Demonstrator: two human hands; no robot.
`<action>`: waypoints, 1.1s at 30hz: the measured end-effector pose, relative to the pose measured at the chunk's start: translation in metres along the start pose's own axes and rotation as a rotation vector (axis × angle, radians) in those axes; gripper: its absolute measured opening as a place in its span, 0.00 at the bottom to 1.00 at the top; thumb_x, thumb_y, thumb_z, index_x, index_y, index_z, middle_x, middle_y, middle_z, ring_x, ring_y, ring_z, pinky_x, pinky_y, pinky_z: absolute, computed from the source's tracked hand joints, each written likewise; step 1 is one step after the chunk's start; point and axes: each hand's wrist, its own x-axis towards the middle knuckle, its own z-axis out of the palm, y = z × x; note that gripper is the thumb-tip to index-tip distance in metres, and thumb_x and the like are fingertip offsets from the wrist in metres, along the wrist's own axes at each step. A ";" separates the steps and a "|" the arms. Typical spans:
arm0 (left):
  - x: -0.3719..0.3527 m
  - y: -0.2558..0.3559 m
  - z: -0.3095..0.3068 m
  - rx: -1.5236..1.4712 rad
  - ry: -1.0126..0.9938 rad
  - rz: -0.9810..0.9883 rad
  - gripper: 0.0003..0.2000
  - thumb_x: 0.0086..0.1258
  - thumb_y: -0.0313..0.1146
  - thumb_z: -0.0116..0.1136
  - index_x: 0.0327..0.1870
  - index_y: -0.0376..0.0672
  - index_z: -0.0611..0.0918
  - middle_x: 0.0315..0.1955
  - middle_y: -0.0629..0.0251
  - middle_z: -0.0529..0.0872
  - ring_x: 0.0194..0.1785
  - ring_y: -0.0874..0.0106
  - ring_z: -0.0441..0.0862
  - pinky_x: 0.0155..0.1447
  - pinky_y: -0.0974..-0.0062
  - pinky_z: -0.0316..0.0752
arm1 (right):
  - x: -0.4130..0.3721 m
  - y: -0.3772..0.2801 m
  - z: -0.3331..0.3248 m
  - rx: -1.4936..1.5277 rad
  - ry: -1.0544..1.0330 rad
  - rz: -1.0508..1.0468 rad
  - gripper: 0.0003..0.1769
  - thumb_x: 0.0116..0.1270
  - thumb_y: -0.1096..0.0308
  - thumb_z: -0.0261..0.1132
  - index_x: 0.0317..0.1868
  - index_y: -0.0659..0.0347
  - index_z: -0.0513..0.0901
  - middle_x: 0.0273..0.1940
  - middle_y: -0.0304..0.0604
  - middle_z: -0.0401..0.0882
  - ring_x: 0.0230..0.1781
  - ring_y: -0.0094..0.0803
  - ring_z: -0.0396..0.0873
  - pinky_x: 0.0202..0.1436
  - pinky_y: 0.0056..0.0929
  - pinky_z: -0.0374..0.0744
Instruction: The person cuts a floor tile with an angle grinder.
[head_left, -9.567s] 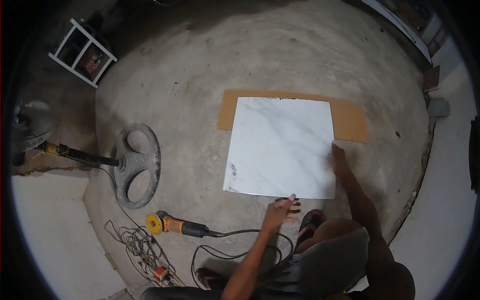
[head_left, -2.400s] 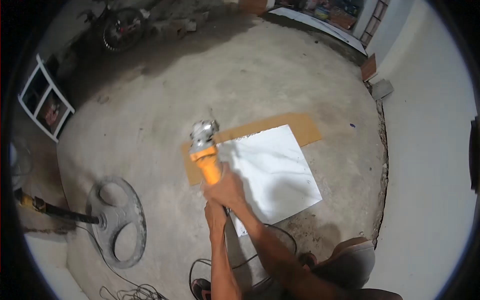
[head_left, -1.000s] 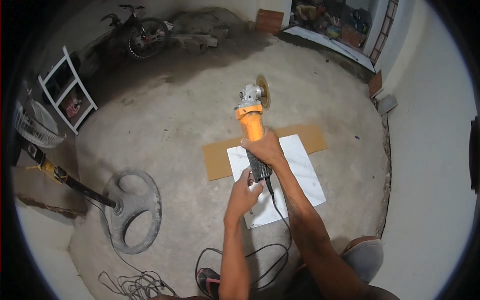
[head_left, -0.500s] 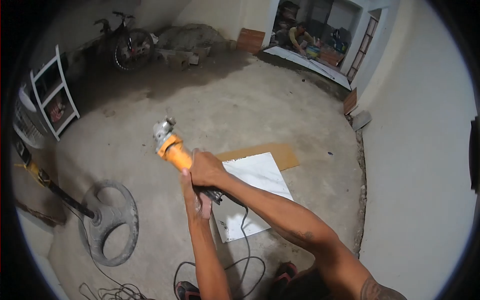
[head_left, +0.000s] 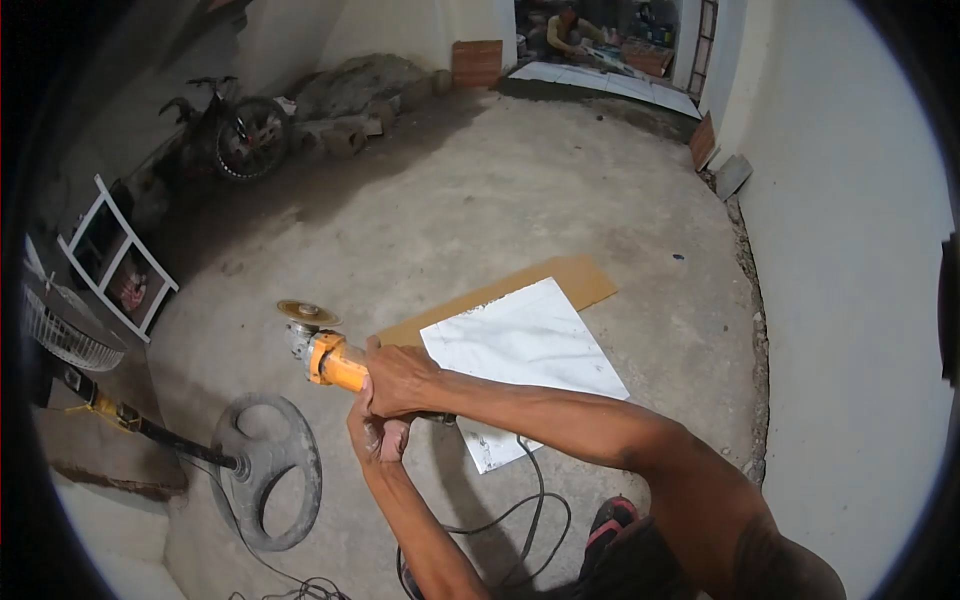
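Both of my hands are wrapped round a yellow angle grinder (head_left: 338,364), held above the floor with its head pointing left. Its cutting disc (head_left: 308,313) shows at the front, facing up. My right hand (head_left: 402,380) closes over the body from above. Just below it, my left hand (head_left: 380,428) grips the rear part from underneath; some of its fingers are hidden. Beneath and to the right lies a white marbled tile (head_left: 530,340), partly on a piece of brown cardboard (head_left: 575,275). A dark power cord (head_left: 540,490) runs down from the grinder.
A stand fan's round base (head_left: 292,480) is at lower left. Behind it leans a white frame (head_left: 110,255). A bicycle (head_left: 235,130) and rubble (head_left: 360,90) lie along the back. A person (head_left: 565,38) crouches beyond white tiles (head_left: 610,82). A wall (head_left: 850,280) borders the right.
The grinder has turned and dropped slightly, both hands moving down with it. Its disc now shows as a flat oval. The camera view has shifted, so the surroundings sit differently.
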 end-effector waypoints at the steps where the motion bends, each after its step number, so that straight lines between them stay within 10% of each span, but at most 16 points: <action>1: -0.002 0.000 -0.005 0.010 -0.003 0.018 0.25 0.71 0.38 0.59 0.65 0.35 0.69 0.60 0.52 0.77 0.61 0.56 0.77 0.65 0.54 0.72 | -0.002 -0.001 0.000 -0.001 -0.017 -0.007 0.30 0.46 0.66 0.69 0.45 0.77 0.69 0.30 0.66 0.80 0.33 0.60 0.83 0.37 0.49 0.81; 23: -0.015 0.007 0.042 0.461 -0.148 0.435 0.40 0.68 0.40 0.60 0.72 0.27 0.53 0.69 0.40 0.63 0.72 0.54 0.65 0.75 0.58 0.61 | -0.048 0.005 -0.023 0.398 0.021 -0.075 0.36 0.44 0.60 0.71 0.50 0.74 0.71 0.35 0.61 0.82 0.36 0.54 0.83 0.40 0.42 0.80; 33: 0.001 -0.001 0.071 -0.036 -0.061 0.327 0.29 0.67 0.43 0.63 0.62 0.35 0.69 0.65 0.50 0.72 0.67 0.59 0.70 0.74 0.59 0.63 | -0.048 -0.031 -0.043 -0.558 0.524 -0.282 0.30 0.48 0.65 0.72 0.50 0.71 0.74 0.37 0.53 0.80 0.35 0.50 0.84 0.36 0.46 0.81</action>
